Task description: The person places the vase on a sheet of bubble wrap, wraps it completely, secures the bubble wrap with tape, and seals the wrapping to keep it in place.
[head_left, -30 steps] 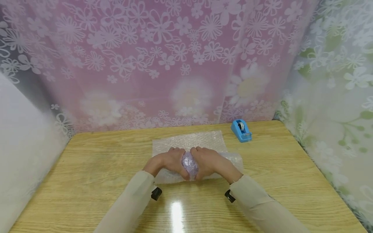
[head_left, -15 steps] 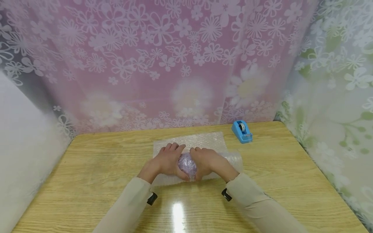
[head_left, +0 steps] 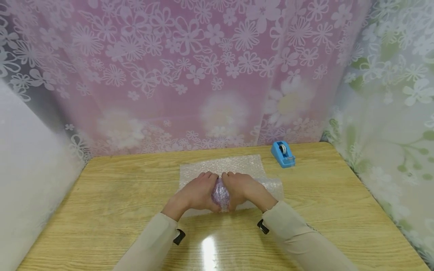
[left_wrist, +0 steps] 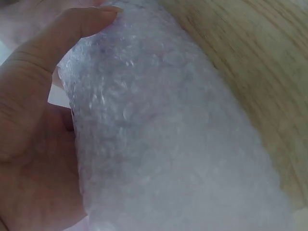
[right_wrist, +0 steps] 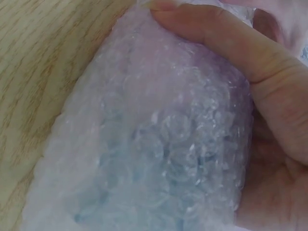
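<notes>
Between my two hands sits a purplish rounded object wrapped in bubble wrap [head_left: 220,194]; what lies inside cannot be made out. My left hand [head_left: 199,192] grips its left side, with the thumb in front and the fingers over the far side. From the right, my right hand [head_left: 241,189] holds it the same way. Under the bundle, a sheet of bubble wrap [head_left: 223,165] spreads out toward the back. Each wrist view shows a thumb pressed on the bubbly layer, and the right wrist view has a bluish tint in the wrap [right_wrist: 144,168].
A blue tape dispenser [head_left: 283,155] stands at the back right of the wooden table [head_left: 129,188]. Loose bubble wrap [head_left: 274,187] sticks out beyond my right hand. Flowered curtains [head_left: 217,75] border the back and the right side.
Half a second ago my left hand was spread wider on the bundle's left; now it has come in closer around it. My right hand has stayed nearly in place.
</notes>
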`<state>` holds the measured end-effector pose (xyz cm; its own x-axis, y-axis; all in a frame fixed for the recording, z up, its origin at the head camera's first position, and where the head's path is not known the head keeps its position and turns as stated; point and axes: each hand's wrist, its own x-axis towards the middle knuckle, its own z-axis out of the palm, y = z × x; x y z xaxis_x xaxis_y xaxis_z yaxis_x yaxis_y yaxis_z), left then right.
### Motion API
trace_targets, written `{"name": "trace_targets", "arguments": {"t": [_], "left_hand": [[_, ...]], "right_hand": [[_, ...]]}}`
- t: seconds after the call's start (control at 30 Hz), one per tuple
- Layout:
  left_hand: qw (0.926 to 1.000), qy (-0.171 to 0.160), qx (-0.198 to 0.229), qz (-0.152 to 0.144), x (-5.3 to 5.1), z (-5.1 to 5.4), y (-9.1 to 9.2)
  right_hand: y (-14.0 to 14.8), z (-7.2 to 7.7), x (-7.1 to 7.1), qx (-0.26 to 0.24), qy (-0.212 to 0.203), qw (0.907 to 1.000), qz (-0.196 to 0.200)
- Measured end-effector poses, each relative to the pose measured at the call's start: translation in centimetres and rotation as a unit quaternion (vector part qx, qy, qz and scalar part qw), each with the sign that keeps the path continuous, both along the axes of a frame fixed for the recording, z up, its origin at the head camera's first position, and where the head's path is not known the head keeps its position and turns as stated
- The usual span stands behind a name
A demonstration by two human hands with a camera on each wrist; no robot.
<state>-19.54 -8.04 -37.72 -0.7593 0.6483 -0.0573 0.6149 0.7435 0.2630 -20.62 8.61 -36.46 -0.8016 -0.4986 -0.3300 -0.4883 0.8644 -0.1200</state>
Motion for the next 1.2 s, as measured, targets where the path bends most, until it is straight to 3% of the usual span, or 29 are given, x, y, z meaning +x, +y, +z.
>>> {"name": "trace_targets", "arguments": {"t": [0.33, 0.57, 0.9, 1.2], "left_hand": [[0.9976, 0.012, -0.057, 0.037, 0.2, -0.8, 0.4], [0.9987, -0.014, -0.011, 0.048, -0.5, -1.8, -0.3], [0.9938, -0.094, 0.055, 0.024, -1.9, -2.2, -0.4], [0.973, -0.21, 0.095, 0.015, -2.9, -1.8, -0.7]], "right_hand": [[-0.1, 0.0, -0.3, -0.001, -0.035, 0.9993, -0.015], [0.2, 0.0, -0.8, -0.039, -0.054, 0.9977, -0.012], [0.9, -0.1, -2.5, -0.1, -0.152, 0.9833, -0.001], [1.3, -0.3, -3.8, -0.129, -0.24, 0.9621, -0.015]]}}
